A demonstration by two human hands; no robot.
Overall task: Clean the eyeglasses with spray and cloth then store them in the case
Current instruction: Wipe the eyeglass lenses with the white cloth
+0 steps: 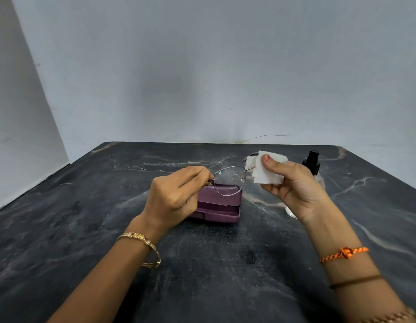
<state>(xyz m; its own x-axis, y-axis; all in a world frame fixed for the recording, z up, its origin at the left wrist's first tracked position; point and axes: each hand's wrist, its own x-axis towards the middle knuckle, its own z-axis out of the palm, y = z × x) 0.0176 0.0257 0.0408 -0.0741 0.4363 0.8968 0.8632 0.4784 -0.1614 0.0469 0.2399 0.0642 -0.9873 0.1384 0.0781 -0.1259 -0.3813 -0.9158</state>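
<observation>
Wiping is the step in hand; left hand [176, 194] pinches the eyeglasses [228, 180] at the frame's left end, above the closed purple case [216, 206]; right hand [291, 183] presses the folded white cloth [267, 169] around the far lens; spray bottle [310, 163] stands behind. Next likely comes rubbing the misted near lens, gently.

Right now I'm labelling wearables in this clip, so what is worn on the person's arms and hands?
Both forearms are bare, no sleeves. The left wrist wears a gold bangle set with small red stones. The right forearm carries a knotted orange thread, a thin brown band below it, and a gold-toned bracelet at the frame's edge. The right hand has a red-painted thumbnail.
</observation>
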